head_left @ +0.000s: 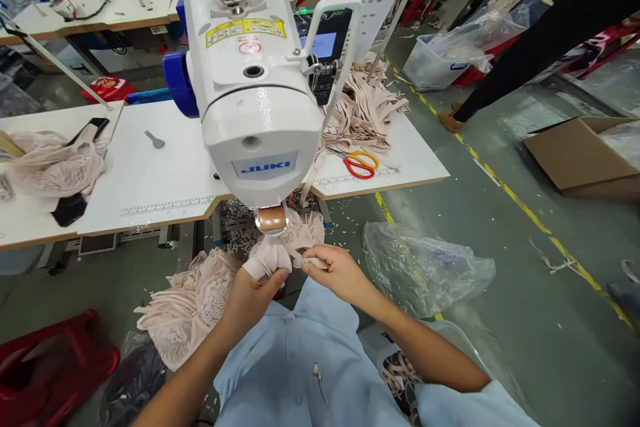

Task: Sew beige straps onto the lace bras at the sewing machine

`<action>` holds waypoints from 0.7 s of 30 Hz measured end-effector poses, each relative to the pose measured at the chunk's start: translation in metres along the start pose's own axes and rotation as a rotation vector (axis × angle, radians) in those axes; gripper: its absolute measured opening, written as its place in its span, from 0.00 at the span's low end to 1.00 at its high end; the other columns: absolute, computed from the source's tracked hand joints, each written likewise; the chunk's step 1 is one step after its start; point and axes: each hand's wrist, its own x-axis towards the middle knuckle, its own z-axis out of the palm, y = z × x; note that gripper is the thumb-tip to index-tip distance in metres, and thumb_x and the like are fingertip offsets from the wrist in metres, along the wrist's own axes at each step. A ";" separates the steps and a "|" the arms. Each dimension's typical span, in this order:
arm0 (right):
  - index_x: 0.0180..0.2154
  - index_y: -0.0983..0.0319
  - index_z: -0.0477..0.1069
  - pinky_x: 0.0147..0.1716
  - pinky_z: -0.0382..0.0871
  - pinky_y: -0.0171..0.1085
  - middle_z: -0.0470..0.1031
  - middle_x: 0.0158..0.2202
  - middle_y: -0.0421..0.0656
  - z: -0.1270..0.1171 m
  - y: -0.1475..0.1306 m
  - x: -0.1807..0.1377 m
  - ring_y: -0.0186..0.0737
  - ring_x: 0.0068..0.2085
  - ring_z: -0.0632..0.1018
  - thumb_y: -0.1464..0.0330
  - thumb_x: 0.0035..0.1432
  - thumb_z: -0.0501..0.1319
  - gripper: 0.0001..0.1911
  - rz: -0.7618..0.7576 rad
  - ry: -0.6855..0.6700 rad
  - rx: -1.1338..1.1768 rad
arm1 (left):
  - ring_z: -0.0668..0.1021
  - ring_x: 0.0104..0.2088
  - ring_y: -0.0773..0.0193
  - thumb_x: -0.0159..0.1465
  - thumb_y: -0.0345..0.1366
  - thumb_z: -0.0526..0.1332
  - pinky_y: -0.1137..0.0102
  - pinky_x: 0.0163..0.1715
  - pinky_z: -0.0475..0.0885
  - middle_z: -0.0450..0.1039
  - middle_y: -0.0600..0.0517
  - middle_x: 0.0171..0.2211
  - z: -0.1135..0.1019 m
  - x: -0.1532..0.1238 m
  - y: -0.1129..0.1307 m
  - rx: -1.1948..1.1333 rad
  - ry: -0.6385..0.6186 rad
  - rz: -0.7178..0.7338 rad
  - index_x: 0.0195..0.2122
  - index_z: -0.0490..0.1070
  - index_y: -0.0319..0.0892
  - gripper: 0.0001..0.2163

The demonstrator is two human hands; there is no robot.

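Note:
Just below the head of a white sewing machine (pixel 263 120), my left hand (pixel 260 290) is closed on a pale beige bra (pixel 270 257), its smooth fabric bunched over the fingers. Beside it, my right hand (pixel 340 270) pinches a narrow beige strap (pixel 299 259) that runs toward the bra; a short end sticks out between the fingers. Behind the hands, more beige fabric (pixel 305 230) lies under the machine's front. Several beige lace bras (pixel 193 303) hang in a pile to the left of my left forearm. The needle area is hidden by the machine head.
On the white table (pixel 400 153) lie red and yellow scissors (pixel 359 163) and a heap of beige straps (pixel 363 107). A grey flat tool (pixel 155 140) rests at left. A clear plastic bag (pixel 425 270) hangs at right, above a bin of straps (pixel 400 373). A person's leg (pixel 525 33) stands far right.

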 end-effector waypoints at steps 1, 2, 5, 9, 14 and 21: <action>0.32 0.62 0.76 0.28 0.59 0.32 0.73 0.27 0.40 0.000 0.000 0.000 0.35 0.29 0.70 0.66 0.57 0.60 0.08 0.003 -0.010 0.014 | 0.74 0.35 0.62 0.64 0.39 0.61 0.69 0.38 0.70 0.74 0.50 0.31 0.002 0.000 0.001 0.032 0.004 0.016 0.39 0.76 0.39 0.10; 0.33 0.62 0.76 0.29 0.59 0.32 0.73 0.27 0.40 0.001 -0.001 0.001 0.35 0.29 0.70 0.66 0.57 0.60 0.08 0.005 -0.021 0.034 | 0.74 0.35 0.61 0.64 0.39 0.61 0.69 0.38 0.70 0.74 0.50 0.32 0.004 0.000 0.003 0.060 0.007 0.026 0.40 0.76 0.39 0.10; 0.33 0.62 0.76 0.29 0.59 0.32 0.73 0.28 0.39 0.002 -0.001 0.002 0.34 0.29 0.69 0.66 0.57 0.60 0.08 0.046 -0.074 0.132 | 0.75 0.35 0.60 0.64 0.38 0.61 0.69 0.36 0.70 0.75 0.50 0.31 0.010 0.002 0.006 0.086 0.006 0.039 0.42 0.77 0.39 0.10; 0.34 0.64 0.75 0.27 0.55 0.32 0.69 0.26 0.36 0.004 0.002 0.005 0.31 0.26 0.64 0.61 0.55 0.63 0.12 0.168 -0.177 0.352 | 0.74 0.34 0.61 0.64 0.37 0.61 0.70 0.36 0.70 0.74 0.50 0.31 0.010 0.007 0.009 0.012 -0.043 0.025 0.40 0.76 0.39 0.09; 0.32 0.64 0.74 0.29 0.55 0.33 0.68 0.26 0.36 0.006 0.005 0.007 0.32 0.28 0.65 0.58 0.51 0.67 0.15 0.263 -0.200 0.576 | 0.73 0.30 0.65 0.65 0.39 0.62 0.71 0.32 0.69 0.73 0.50 0.29 0.002 0.013 0.007 -0.093 -0.139 -0.036 0.34 0.74 0.38 0.09; 0.33 0.64 0.75 0.33 0.60 0.34 0.73 0.29 0.38 0.011 0.002 0.008 0.35 0.32 0.70 0.59 0.50 0.68 0.14 0.276 -0.155 0.599 | 0.73 0.28 0.66 0.61 0.43 0.66 0.73 0.29 0.69 0.72 0.50 0.27 0.003 0.017 0.004 -0.293 -0.095 -0.132 0.30 0.74 0.36 0.13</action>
